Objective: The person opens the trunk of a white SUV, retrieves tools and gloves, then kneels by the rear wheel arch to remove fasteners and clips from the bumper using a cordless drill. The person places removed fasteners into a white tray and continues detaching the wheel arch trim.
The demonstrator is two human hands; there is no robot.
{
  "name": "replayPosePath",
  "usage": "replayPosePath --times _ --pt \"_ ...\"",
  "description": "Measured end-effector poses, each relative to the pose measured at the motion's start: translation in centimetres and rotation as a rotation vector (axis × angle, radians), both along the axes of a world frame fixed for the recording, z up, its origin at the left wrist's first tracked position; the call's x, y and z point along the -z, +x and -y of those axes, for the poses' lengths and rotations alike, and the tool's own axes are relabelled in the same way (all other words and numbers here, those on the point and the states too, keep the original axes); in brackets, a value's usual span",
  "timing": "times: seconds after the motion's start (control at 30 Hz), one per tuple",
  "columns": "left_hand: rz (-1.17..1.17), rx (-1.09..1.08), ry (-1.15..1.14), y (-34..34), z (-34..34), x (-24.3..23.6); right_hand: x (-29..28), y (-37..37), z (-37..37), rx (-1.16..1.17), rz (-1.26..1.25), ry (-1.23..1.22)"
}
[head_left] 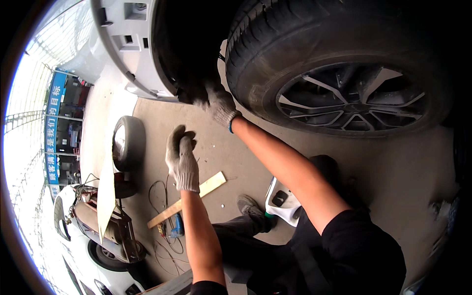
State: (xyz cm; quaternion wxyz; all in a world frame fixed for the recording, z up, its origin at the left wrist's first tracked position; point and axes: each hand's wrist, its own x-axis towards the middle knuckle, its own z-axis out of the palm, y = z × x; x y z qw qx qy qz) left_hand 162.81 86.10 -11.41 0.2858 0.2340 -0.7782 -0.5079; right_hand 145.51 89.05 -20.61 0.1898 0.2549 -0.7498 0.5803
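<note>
The panel (130, 64) looks smooth plastic, gloves (184, 164) knitted cloth, tyre (305, 46) matt rubber.

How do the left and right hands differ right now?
The left hand is apart from the white panel, while the right hand is up beside its lower edge. The left hand's fingers are visibly curled; the right hand's are hard to make out against the dark. Both wear pale knit gloves.

Remotely, I count two gloved hands, left hand (182, 155) at nine o'clock, right hand (220, 105) at eleven; one large spoked wheel (356, 109) at two; one wooden plank (210, 186) and one blue drill (175, 227) at seven.
</note>
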Motion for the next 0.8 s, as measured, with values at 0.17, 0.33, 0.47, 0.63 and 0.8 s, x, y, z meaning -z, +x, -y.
replayPosePath --times 0.17,0.33,0.47,0.63,0.8 --pt "0.073 -0.033 -0.308 0.4 0.1 0.0 0.6 -0.5 0.7 -0.062 0.008 0.163" --pt "0.117 0.016 -0.41 -2.2 -1.2 0.3 -0.2 0.5 1.0 0.106 -0.132 0.344" --pt "0.11 0.056 -0.332 -2.5 -0.5 0.8 -2.1 0.8 0.5 0.057 -0.119 0.313" --pt "0.085 0.053 -0.275 -3.5 -1.6 0.5 -3.1 -0.4 1.0 0.117 0.07 0.301" --pt "-0.066 0.093 -0.162 -3.7 -0.6 1.0 -5.0 0.3 0.9 0.161 0.351 0.053"
